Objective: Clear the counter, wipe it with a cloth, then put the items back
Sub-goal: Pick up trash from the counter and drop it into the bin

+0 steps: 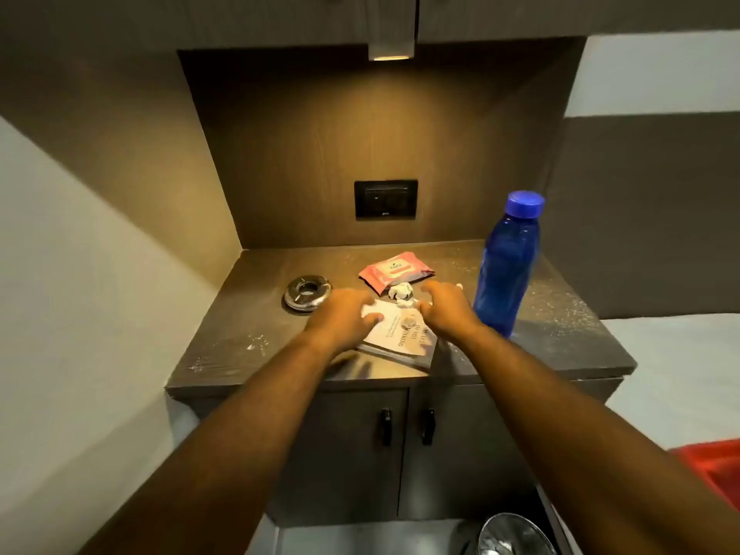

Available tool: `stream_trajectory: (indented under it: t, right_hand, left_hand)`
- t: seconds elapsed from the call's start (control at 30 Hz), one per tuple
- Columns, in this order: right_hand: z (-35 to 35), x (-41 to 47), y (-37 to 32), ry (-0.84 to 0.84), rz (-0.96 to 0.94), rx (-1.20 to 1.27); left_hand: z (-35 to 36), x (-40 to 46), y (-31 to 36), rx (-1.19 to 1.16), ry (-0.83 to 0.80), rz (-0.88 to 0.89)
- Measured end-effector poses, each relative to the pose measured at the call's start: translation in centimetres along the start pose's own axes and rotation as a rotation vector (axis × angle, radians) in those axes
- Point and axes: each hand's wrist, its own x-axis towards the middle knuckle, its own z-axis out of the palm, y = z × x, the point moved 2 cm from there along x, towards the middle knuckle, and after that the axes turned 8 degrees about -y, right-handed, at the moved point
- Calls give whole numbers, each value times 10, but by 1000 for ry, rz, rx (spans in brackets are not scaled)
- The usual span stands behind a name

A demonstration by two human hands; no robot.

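Observation:
On the dark wooden counter [256, 350] lies a white printed card [394, 332] on a grey block near the front edge. My left hand [340, 320] rests on the card's left corner, fingers apart. My right hand [444, 308] hovers over its right side, fingers spread, holding nothing. Just beyond the card sit crumpled white tissue scraps [401, 292]. A pink wet-wipes pack [394, 271] lies behind them. A round metal ashtray [307, 293] sits to the left. A tall blue bottle [508, 262] with a blue cap stands upright at the right.
White dust specks cover the counter's right side [560, 302]. A black socket plate [385, 199] sits in the back panel. Cabinet doors with black handles [406, 426] lie below. A metal bin [514, 534] stands on the floor, and red fabric [716, 466] shows at the right edge.

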Motion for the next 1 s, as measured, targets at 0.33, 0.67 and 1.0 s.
stream_trajectory:
  t: [0.33,0.67,1.0]
  right_hand:
    - [26,107,22,-249,174,-328]
    - [14,128,-7,-183,-83,-303]
    - [37,129,-10,-185,-175,-431]
  left_hand:
    - [73,75,29,238,-113,116]
    - [49,88,-31,61,-54,-54]
    - [31,66,-63,9,-19,-120]
